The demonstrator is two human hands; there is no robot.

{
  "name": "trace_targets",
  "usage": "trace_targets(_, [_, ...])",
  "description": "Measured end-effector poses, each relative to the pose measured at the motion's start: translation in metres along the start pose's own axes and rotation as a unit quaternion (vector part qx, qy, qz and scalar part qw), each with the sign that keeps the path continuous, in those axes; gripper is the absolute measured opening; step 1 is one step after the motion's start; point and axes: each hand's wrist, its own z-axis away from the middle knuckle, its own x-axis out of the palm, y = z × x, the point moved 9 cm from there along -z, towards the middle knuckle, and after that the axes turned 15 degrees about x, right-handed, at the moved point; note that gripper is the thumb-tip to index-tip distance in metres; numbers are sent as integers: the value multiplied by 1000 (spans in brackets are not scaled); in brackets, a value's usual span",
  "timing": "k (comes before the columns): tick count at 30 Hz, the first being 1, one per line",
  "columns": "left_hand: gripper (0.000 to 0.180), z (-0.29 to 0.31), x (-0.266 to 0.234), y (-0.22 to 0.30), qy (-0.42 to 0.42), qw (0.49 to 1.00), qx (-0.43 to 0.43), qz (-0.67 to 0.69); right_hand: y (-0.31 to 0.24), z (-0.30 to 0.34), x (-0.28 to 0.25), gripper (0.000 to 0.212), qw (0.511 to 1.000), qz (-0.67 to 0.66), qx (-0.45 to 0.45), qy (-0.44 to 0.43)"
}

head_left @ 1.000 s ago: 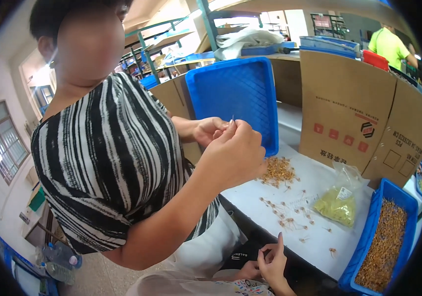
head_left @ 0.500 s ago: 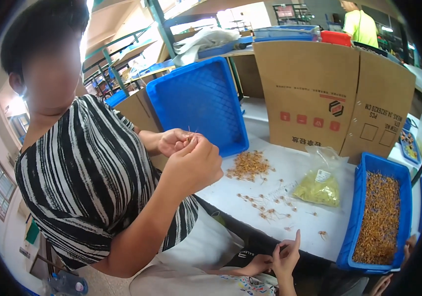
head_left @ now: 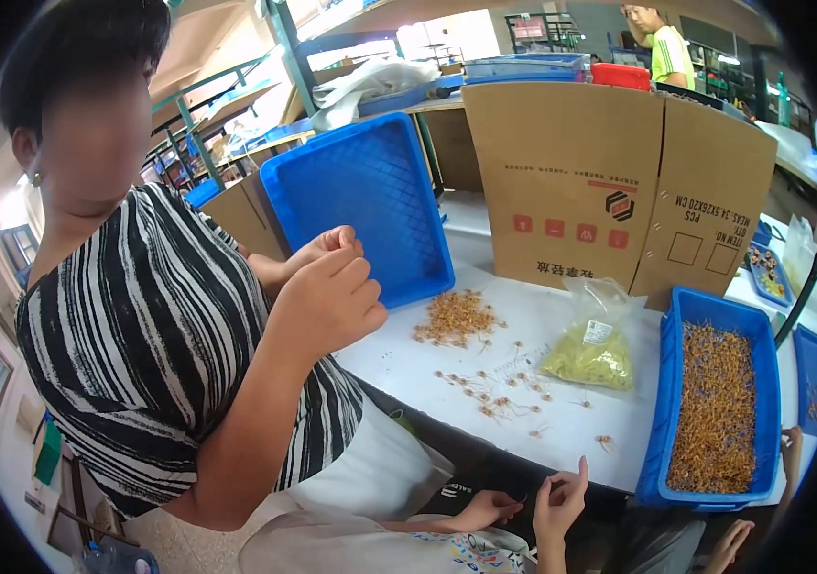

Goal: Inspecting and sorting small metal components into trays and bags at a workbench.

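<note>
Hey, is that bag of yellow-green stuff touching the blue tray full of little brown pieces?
Apart. The head view shows a strip of white tabletop between the bag and the blue tray.

2 bare hands (head_left: 561,507) near white table (head_left: 571,440), brown pieces (head_left: 717,411) in blue bin (head_left: 661,407), co-worker (head_left: 131,335)

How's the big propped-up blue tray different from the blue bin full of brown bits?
The blue tray stands tipped up on edge; the blue bin sits flat. The tray shows a bare patterned face, while the bin holds lots of brown bits. Both are blue.
</note>
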Motion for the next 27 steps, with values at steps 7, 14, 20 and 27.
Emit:
trace_targets(7, [27, -5, -10, 8, 30, 999, 29, -16, 14, 12, -18, 64, 997, -27, -30, 72])
trace_targets(14, [26, -3, 2, 30, 24, 994, 90, -53, 47, 7, -38, 61, 990, -17, -11, 137])
trace_targets(20, [23, -9, 16, 7, 2, 996, 91, 7, 66, 16, -39, 60, 990, -4, 19, 139])
trace_targets(27, [22, -10, 29, -16, -28, 996, 81, 1, 86, 28, -48, 55, 985, 8, 83, 149])
